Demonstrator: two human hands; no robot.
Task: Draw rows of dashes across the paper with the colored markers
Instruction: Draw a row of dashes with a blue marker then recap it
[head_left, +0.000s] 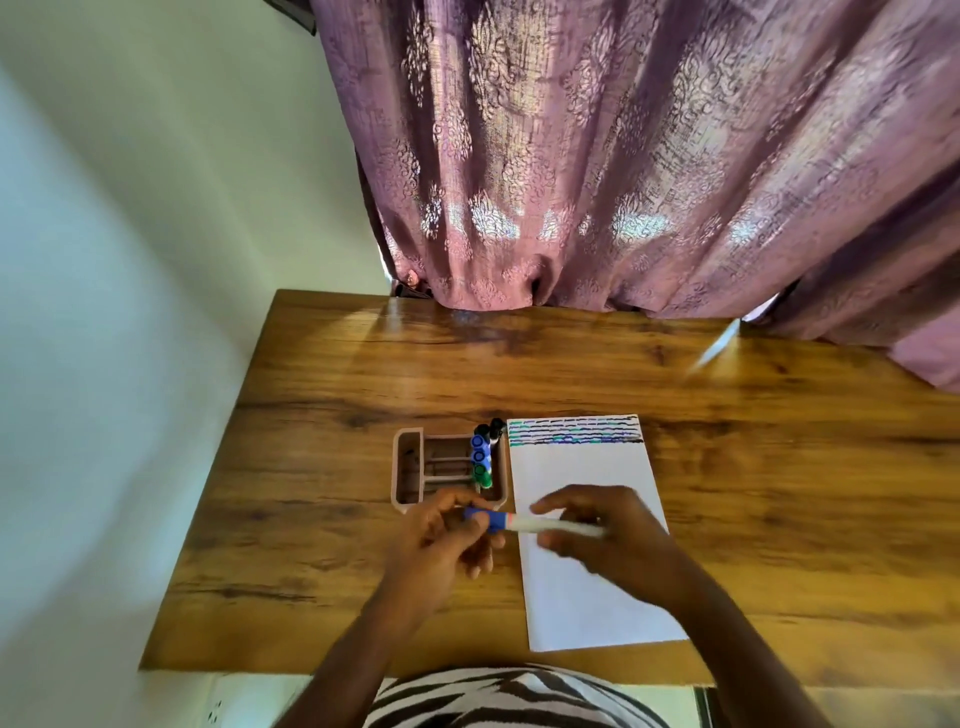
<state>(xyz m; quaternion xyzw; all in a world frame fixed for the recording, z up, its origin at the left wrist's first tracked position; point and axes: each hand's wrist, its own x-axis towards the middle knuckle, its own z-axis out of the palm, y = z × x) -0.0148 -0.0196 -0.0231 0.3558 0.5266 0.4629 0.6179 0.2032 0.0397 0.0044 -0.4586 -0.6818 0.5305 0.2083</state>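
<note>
A white sheet of paper (582, 467) lies on the wooden table (779, 467), with several rows of dark, blue and teal dashes along its far edge. Both hands hold one marker (524, 522) level over the paper's left edge. My left hand (441, 540) pinches its blue cap end. My right hand (608, 540) grips the white barrel and is blurred. A pink holder (402, 467) left of the paper carries several upright markers (480, 460) with blue, green and black caps.
A mauve patterned curtain (623, 156) hangs behind the table's far edge. A pale wall (130, 260) runs along the left side. The table's near edge sits just above a zebra-striped garment (509, 696).
</note>
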